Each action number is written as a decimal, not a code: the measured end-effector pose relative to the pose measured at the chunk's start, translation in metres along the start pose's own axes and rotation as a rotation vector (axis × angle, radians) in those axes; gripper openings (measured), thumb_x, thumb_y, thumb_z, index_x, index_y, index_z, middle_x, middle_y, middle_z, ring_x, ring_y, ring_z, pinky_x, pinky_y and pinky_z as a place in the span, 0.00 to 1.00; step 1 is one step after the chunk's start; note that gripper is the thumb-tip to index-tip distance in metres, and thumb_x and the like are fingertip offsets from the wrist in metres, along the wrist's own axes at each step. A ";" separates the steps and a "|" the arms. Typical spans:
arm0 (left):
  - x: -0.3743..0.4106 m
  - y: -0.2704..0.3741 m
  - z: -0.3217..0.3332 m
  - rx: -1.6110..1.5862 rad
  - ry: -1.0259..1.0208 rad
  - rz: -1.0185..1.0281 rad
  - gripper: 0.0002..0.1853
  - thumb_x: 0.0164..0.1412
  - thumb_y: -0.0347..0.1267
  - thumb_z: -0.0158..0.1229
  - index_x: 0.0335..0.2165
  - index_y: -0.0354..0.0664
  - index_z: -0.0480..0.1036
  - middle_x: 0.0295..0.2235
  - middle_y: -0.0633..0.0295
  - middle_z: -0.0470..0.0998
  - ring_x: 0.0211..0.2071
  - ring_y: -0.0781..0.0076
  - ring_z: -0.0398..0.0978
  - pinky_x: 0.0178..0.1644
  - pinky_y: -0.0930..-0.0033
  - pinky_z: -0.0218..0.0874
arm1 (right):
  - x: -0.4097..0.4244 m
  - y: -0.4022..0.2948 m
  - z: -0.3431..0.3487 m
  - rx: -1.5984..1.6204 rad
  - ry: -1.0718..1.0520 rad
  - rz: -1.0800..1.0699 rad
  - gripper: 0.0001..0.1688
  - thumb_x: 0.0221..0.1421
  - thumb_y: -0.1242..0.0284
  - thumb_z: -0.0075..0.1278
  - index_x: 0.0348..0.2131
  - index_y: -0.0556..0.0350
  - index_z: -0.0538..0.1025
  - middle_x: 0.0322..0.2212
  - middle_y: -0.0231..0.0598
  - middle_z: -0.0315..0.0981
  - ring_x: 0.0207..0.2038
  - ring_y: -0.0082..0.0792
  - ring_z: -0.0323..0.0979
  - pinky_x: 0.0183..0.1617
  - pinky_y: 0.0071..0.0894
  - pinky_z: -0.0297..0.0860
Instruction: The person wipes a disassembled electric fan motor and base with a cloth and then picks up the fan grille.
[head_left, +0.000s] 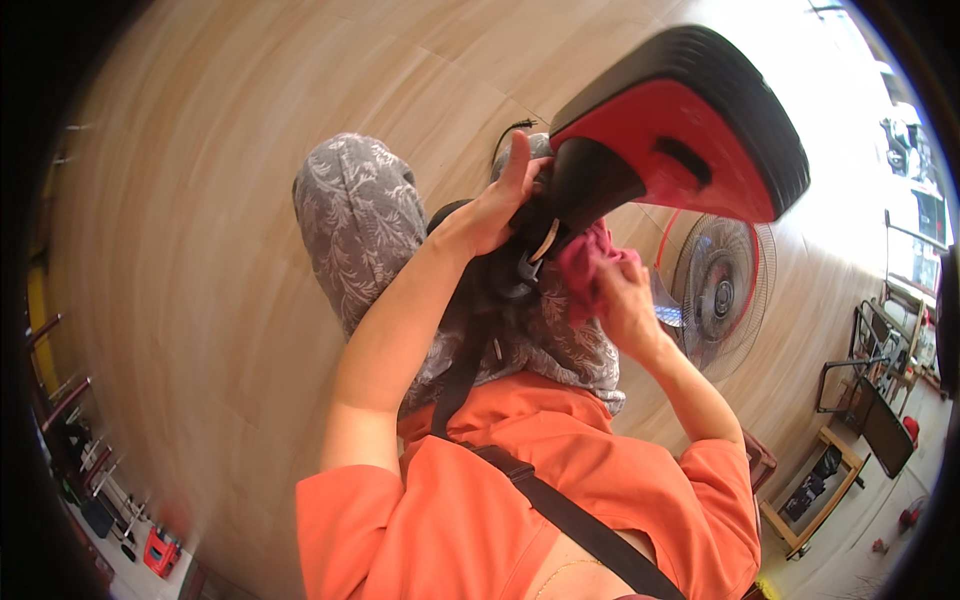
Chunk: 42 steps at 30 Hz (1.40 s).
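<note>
A red and black base (697, 142), seemingly part of an electric fan, is tilted up above my lap. Its black neck (600, 180) runs down towards dark parts between my knees. My left hand (491, 206) grips the neck near its lower end, thumb raised, with some fingers hidden behind it. Bunched in my right hand (630, 307) is a pinkish-red cloth (581, 270), close beside the lower neck; motion blurs both. Whether the cloth touches the neck, I cannot tell.
On the floor to the right lies a round wire fan grille (724, 300) with a red rim. A power plug (525, 124) lies beyond my knees. Far right are a wooden frame (817, 480) and a dark chair (885, 427). A red case (161, 551) sits at lower left.
</note>
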<state>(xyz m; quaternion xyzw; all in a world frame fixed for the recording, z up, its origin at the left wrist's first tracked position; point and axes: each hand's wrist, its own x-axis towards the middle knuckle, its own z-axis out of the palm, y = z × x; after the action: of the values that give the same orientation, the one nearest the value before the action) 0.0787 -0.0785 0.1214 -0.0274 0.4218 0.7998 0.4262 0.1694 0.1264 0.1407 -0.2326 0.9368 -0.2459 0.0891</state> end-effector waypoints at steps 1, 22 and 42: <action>-0.001 -0.002 -0.004 -0.038 0.008 0.002 0.57 0.42 0.73 0.30 0.58 0.39 0.43 0.48 0.58 0.64 0.48 0.72 0.62 0.51 0.71 0.54 | -0.001 0.007 -0.002 -0.152 0.226 -0.044 0.22 0.41 0.82 0.48 0.40 0.57 0.66 0.31 0.45 0.72 0.24 0.38 0.71 0.29 0.35 0.65; -0.007 -0.006 -0.017 0.174 0.214 0.215 0.29 0.41 0.26 0.61 0.45 0.34 0.62 0.37 0.56 0.71 0.35 0.64 0.73 0.41 0.66 0.66 | -0.020 -0.041 -0.010 0.907 0.304 0.202 0.31 0.39 0.83 0.44 0.47 0.56 0.55 0.33 0.51 0.70 0.39 0.49 0.69 0.42 0.38 0.63; 0.097 -0.099 -0.231 0.104 0.594 0.098 0.28 0.40 0.28 0.66 0.43 0.41 0.67 0.36 0.67 0.71 0.35 0.72 0.69 0.39 0.70 0.62 | -0.107 0.074 -0.034 1.761 0.806 0.461 0.23 0.46 0.80 0.43 0.45 0.58 0.61 0.38 0.38 0.66 0.42 0.23 0.66 0.45 0.23 0.65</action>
<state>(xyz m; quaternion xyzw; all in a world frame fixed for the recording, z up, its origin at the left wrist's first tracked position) 0.0134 -0.1479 -0.1305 -0.2176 0.5694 0.7536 0.2459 0.2248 0.2488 0.1389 0.2050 0.4026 -0.8908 -0.0492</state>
